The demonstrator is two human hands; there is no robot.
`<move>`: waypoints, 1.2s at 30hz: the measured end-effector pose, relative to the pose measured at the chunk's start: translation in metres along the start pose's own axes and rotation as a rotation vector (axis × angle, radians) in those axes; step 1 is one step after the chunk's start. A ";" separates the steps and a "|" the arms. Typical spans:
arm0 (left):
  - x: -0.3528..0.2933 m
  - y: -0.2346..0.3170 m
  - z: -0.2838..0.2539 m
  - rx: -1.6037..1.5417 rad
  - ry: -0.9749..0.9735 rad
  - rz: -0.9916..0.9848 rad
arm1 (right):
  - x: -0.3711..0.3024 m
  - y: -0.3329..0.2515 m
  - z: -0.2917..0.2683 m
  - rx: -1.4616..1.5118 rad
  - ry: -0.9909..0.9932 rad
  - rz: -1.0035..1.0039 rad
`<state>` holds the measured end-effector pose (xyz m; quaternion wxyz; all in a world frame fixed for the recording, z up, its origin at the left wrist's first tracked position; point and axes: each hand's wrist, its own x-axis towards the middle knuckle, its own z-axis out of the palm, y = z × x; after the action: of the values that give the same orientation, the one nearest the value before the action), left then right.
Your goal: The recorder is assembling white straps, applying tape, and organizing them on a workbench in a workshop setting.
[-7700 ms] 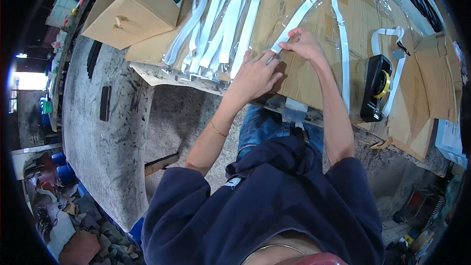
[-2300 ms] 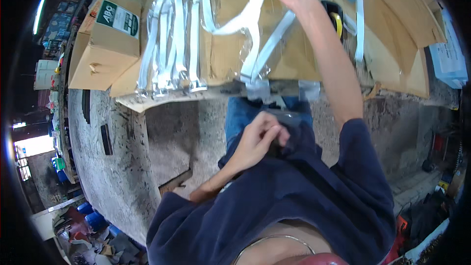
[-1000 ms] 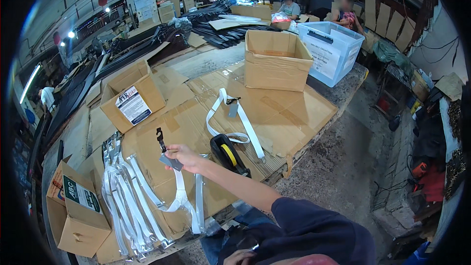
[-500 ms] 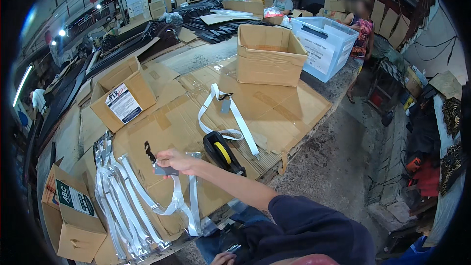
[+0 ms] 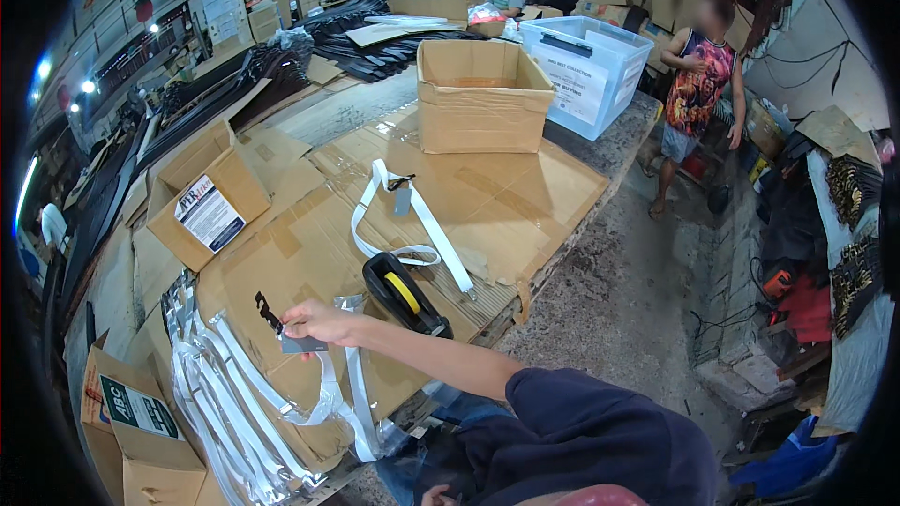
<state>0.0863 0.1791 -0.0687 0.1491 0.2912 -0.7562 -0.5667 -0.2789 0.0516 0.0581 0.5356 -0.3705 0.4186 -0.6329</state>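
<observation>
My right hand (image 5: 321, 324) is closed in a pinch at the top of a white belt (image 5: 325, 398), by its black hanger hook (image 5: 268, 311) and grey tag (image 5: 304, 345). The belt drops from the hand onto the cardboard in a loose loop. Only curled fingers of my left hand (image 5: 437, 495) show at the lower edge; what they hold cannot be made out. Several white belts (image 5: 220, 403) in clear plastic lie side by side to the left. Beyond my forearm is a black tape dispenser (image 5: 405, 295) with a yellow core, and past it another tagged white belt (image 5: 441, 236).
Open cardboard boxes stand at the far middle (image 5: 483, 126), left (image 5: 211, 211) and near left (image 5: 155, 468). A clear plastic bin (image 5: 586, 84) sits at the table's far right corner. A person in a patterned top (image 5: 701, 75) stands on the floor beyond. Black strips (image 5: 361, 52) are heaped farther back.
My view has shifted slightly, so the tabletop things sit farther left. My right hand keeps its grip on the belt. The person in the patterned top has come out from behind the plastic bin.
</observation>
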 end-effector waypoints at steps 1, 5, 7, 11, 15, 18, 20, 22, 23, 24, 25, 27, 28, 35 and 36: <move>0.001 0.004 -0.004 -0.019 -0.019 -0.024 | 0.002 0.002 0.000 0.016 -0.004 0.014; 0.000 0.026 -0.019 -0.094 -0.094 -0.129 | 0.006 0.005 0.001 0.028 -0.002 0.019; -0.002 0.037 -0.028 -0.130 -0.137 -0.184 | 0.004 0.005 0.003 0.022 0.004 0.016; -0.002 0.061 -0.049 -0.207 -0.222 -0.299 | 0.004 0.007 0.009 0.011 0.004 0.042; 0.007 0.080 -0.066 -0.265 -0.338 -0.391 | -0.002 0.002 0.004 -0.005 0.040 0.022; 0.031 0.073 -0.097 -0.011 -0.132 -0.331 | 0.004 0.004 0.004 0.011 0.023 0.026; 0.059 0.085 -0.133 -0.267 -0.173 -0.349 | 0.007 0.005 0.009 -0.014 -0.048 0.028; 0.069 0.149 -0.127 -0.155 0.049 -0.192 | 0.006 0.004 0.011 0.001 -0.018 0.017; 0.079 0.138 -0.133 -0.220 0.153 -0.063 | 0.006 0.004 0.011 0.013 0.013 0.011; 0.092 0.131 -0.146 -0.280 0.162 -0.043 | 0.004 0.000 0.012 0.022 -0.015 0.013; 0.104 0.156 -0.147 -0.268 0.157 -0.133 | 0.004 0.001 0.007 -0.011 -0.023 0.017; 0.140 0.149 -0.154 -0.358 0.240 0.175 | 0.002 0.003 0.008 -0.034 -0.083 0.023; 0.156 0.160 -0.149 -0.379 0.346 0.177 | 0.001 0.006 0.003 -0.013 -0.055 0.011; 0.241 0.154 -0.172 -0.431 0.479 0.150 | -0.017 0.010 0.004 -0.005 -0.020 -0.006; 0.244 0.156 -0.172 -0.422 0.489 0.187 | -0.020 0.007 0.009 0.008 -0.055 0.014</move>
<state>-0.0524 -0.0729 0.1067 0.4345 0.3103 -0.5874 -0.6081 -0.2653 0.0697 0.0550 0.5529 -0.3826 0.4039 -0.6203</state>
